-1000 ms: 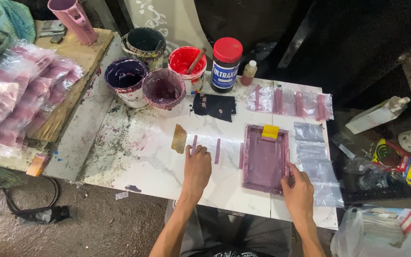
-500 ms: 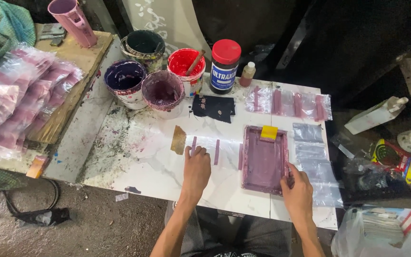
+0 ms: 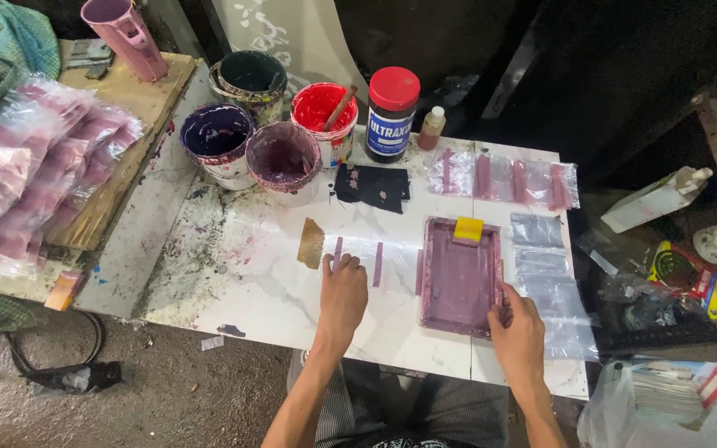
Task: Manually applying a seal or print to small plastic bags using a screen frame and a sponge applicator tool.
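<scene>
Hands at work on a paint-stained printing table.

Left hand [image 3: 343,292] pressed flat, fingers open, on a clear plastic bag [image 3: 358,253] at mid-table; right hand [image 3: 518,325] curled round the lower right corner of the purple screen frame [image 3: 460,275] just beside it. Likely risk: bag slipping under the palm, smearing wet purple stripes, or frame dragged across it.

Pink cup [image 3: 122,33]: top cut by frame edge. Stacked plastic sleeves [image 3: 18,182]: run off left edge. Right hand [image 3: 518,332]: covers screen frame [image 3: 460,274] corner.
</scene>
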